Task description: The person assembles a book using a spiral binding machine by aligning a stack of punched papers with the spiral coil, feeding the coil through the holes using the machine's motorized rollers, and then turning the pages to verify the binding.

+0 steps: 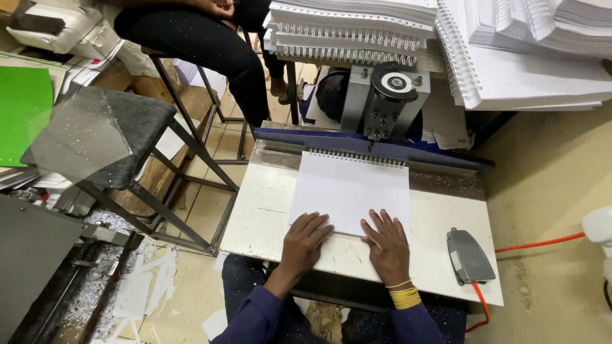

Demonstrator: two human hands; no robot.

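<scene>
Paper stack [350,191], white, wire-bound along its far edge, lies flat on the white worktable [261,216] w/ the wire spine [366,157] pushed up against the blue bar of the binding machine [384,99]. Head view only: left hand [306,239] rests palm-down on the near left corner of the stack, fingers spread & flat, gripping nothing. Right hand [386,242] same deal on the near right part of the stack, fingers splayed & pressing down, not clamped on anything; yellow bands [405,297] on that wrist. Both sleeves dark blue. Grey foot-pedal-type switch [468,256] sits on the table just right of the right hand, apart from it, w/ an orange cable [542,242] running off to the right. Machine's grey metal head w/ a round black knob stands just beyond the stack's spine. Above & behind it, piles of finished spiral-bound books [497,51], white pages, stacked high. Left side: dark stool [127,127] on a metal frame w/ a clear plastic sheet [80,134] lying over it, green sheet [22,111] further left. Another person in dark trousers [204,44] sits at top. Paper scraps [146,286] scattered on the floor lower left.
</scene>
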